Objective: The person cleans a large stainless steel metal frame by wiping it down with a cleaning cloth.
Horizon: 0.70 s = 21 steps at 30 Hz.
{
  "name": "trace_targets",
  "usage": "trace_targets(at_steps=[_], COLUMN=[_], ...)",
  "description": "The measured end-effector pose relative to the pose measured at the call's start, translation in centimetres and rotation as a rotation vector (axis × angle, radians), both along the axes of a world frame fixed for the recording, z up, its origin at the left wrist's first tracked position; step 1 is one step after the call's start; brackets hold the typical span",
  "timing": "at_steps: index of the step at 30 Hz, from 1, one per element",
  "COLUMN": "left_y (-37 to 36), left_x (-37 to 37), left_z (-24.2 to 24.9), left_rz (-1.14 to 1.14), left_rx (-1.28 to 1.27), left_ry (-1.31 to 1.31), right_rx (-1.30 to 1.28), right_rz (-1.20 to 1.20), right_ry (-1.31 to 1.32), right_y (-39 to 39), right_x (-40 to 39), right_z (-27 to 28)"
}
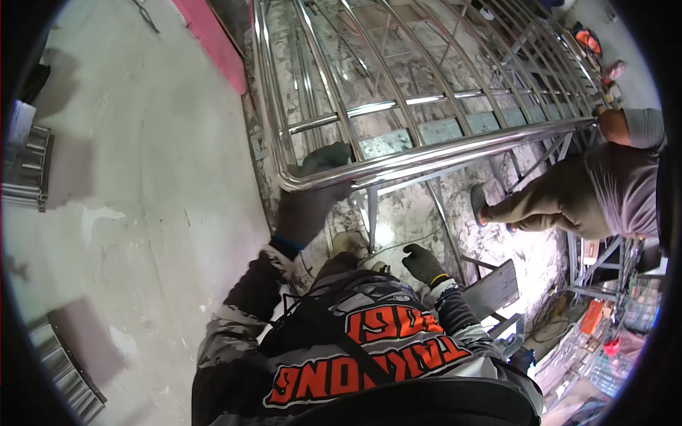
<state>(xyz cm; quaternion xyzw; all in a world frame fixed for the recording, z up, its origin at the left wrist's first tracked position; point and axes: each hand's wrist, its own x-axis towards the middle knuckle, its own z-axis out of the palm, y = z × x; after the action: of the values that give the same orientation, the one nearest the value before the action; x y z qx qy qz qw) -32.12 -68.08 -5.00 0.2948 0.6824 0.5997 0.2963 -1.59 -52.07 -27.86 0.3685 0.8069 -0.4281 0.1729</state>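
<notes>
A shiny metal tube grille (pixel 426 153) with rounded corners and several parallel bars fills the upper middle of the head view. My left hand (pixel 309 206), in a dark glove, is at the grille's near left corner. It reaches under the outer rail, its fingers coming up on the inner side and seeming to curl round the tube; the hand is slightly blurred. Closer to my body, my right hand (pixel 424 264) wears a dark glove with a yellow cuff. It hangs below the grille, apart from it, fingers loosely apart and holding nothing.
At the right a co-worker (pixel 604 177) stands with an arm at the grille's far end. Metal supports (pixel 371 216) stand beneath the grille. A grey board (pixel 501 291) lies right of my right hand. Slatted metal pieces (pixel 67 373) lie on the left floor.
</notes>
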Motion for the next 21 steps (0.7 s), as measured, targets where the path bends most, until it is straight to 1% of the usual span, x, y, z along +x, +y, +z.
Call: trace_targets(at_steps=[1,2,4,5,6,8,9,10,12,13,16,17,19,20,21], left_y=[-2.0,-2.4,-3.0,-1.2,-0.9,-1.6,-2.4,-3.0,-4.3,-4.9,-3.7,-2.2,-0.2,0.8,1.7], left_x=[-2.4,-2.5,-2.0,-1.1,0.4,1.1,1.1,0.8,-0.1,-0.6,-2.4,-1.9,-0.5,0.0,0.6], left_z=[-2.5,-2.7,-3.2,-4.1,-4.6,-5.9,-6.1,-5.4,-5.2,-5.2,-5.4,-5.3,-4.4,-4.3,-4.3], left_rz=[-0.062,-0.066,-0.008,0.112,0.2,0.136,0.135,0.134,0.191,0.238,0.138,0.096,0.048,0.06,0.12], left_rx=[-0.101,-0.11,-0.263,-0.235,-0.238,-0.108,-0.114,-0.124,-0.121,-0.112,-0.191,-0.272,-0.318,-0.304,-0.294], left_ry=[0.954,0.96,1.148,0.86,1.068,1.162,1.158,0.892,0.553,0.389,0.484,0.802,1.281,1.282,1.246], right_rx=[-0.03,-0.063,-0.009,-0.024,-0.041,-0.027,-0.015,-0.021,-0.004,-0.051,0.003,-0.063,-0.056,-0.043,-0.051], right_rz=[-0.03,-0.069,-0.119,-0.178,-0.239,-0.22,-0.182,-0.177,-0.108,-0.121,-0.096,-0.109,-0.091,-0.079,-0.058], right_ry=[0.044,0.085,0.134,0.152,0.163,0.126,0.091,0.092,0.012,-0.01,0.025,0.032,0.041,0.055,0.055], right_y=[0.1,0.0,0.2,0.3,0.1,0.0,0.1,0.2,-0.1,-0.2,-0.2,0.0,-0.2,0.3,0.6], right_x=[-0.6,-1.0,-1.2,-1.2,-0.9,0.2,0.8,1.2,2.0,2.3,2.5,2.4,2.4,1.8,1.6], right_z=[0.3,0.9,1.5,1.7,2.0,0.7,-0.1,-0.4,-1.1,-1.2,-2.2,-2.4,-3.2,-2.8,-2.3])
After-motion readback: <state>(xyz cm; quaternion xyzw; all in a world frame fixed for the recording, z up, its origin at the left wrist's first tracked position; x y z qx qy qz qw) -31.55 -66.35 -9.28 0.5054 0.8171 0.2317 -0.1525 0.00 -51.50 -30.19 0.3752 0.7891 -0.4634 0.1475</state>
